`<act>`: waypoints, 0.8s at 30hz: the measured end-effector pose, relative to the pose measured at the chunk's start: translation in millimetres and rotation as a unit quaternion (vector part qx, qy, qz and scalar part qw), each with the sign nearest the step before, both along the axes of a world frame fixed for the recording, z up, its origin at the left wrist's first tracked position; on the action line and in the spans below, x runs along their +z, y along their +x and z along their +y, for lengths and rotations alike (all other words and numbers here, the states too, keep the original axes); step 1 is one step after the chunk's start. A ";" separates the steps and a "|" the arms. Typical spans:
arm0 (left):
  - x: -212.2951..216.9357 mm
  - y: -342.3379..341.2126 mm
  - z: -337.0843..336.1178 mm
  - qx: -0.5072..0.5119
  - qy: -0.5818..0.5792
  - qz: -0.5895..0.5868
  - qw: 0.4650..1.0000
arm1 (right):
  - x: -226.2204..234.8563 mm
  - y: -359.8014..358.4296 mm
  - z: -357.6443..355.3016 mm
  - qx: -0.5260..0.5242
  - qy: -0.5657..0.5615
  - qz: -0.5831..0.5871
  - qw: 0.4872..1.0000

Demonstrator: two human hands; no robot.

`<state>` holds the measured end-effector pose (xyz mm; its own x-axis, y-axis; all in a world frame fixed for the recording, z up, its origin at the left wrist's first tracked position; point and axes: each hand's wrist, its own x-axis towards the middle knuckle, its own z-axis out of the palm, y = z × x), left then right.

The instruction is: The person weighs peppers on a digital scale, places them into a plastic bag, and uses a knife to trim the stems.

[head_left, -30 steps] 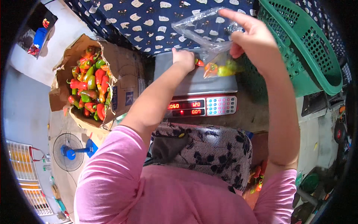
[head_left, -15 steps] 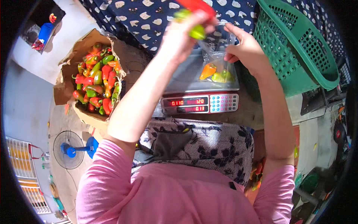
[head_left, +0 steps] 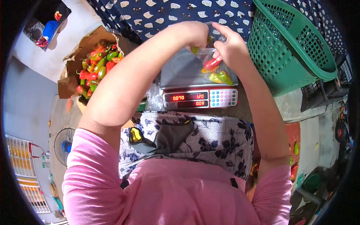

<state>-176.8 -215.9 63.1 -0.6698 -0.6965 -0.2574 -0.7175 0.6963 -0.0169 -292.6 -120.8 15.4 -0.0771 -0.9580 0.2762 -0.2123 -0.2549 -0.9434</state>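
A clear plastic bag (head_left: 207, 56) rests over the metal pan of a digital scale (head_left: 180, 73). Red, orange and green peppers (head_left: 221, 77) lie in its lower part. My right hand (head_left: 233, 47) pinches the bag near its mouth, thumb and fingers on the plastic. At the other side of that mouth, my left hand (head_left: 193, 34) is curled with a green pepper (head_left: 194, 49) showing under it. The left fingertips are mostly hidden behind the hand and bag.
On the left stands an open cardboard box (head_left: 68, 80) of mixed peppers, partly behind my left forearm. A tall green plastic basket (head_left: 273, 63) is close by my right forearm. Patterned cloth (head_left: 221, 138) covers my lap, and a fan (head_left: 64, 146) stands at lower left.
My left hand has come down to the bag's mouth with peppers. A red pepper now shows inside the bag. My right hand and the bag have shifted slightly left. The scale's readout has dropped.
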 end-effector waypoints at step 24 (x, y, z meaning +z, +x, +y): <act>33.5 176.0 140.4 -0.054 0.411 0.135 0.900 | 100.4 149.5 115.4 0.177 -0.008 0.037 0.984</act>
